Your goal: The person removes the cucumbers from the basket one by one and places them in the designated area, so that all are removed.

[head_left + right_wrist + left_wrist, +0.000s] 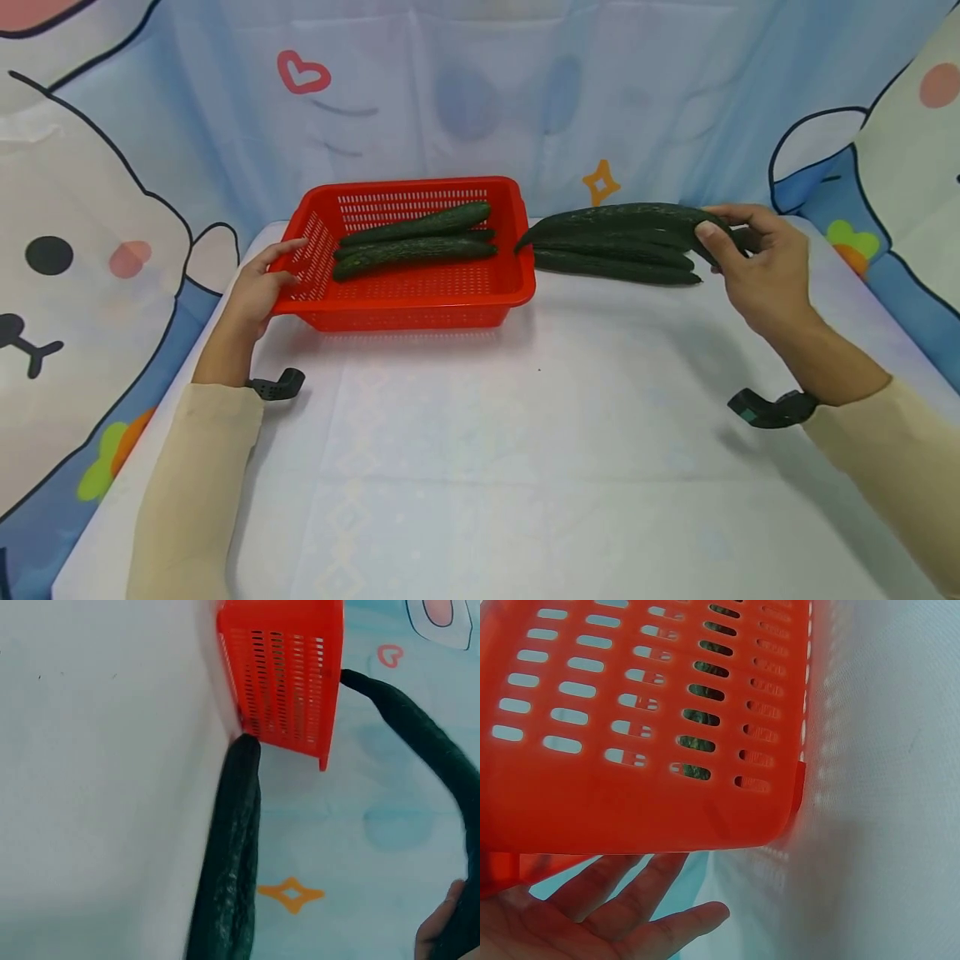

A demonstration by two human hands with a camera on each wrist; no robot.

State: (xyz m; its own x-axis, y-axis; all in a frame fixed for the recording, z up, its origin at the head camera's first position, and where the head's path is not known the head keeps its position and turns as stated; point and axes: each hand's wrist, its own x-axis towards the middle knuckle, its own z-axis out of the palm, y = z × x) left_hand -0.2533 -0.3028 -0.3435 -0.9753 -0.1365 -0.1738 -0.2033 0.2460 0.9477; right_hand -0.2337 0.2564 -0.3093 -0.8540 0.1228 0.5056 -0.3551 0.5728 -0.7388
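A red slotted basket [414,315] stands at the back left of the table with three dark green cucumbers [416,237] lying in it. My left hand [262,283] touches the basket's left wall with straight fingers. In the left wrist view the open palm [607,915] lies under the basket wall [630,750]. My right hand [750,262] grips the right end of a long cucumber [622,218], held just above other cucumbers [615,265] lying right of the basket. In the right wrist view the held cucumber [427,742] curves toward the basket [285,682], and another cucumber [229,862] lies on the table.
A white cloth [525,467] covers the table, whose front half lies bare. A blue cartoon backdrop [480,92] hangs close behind and along both sides. Black wrist mounts [772,408] sit on both forearms.
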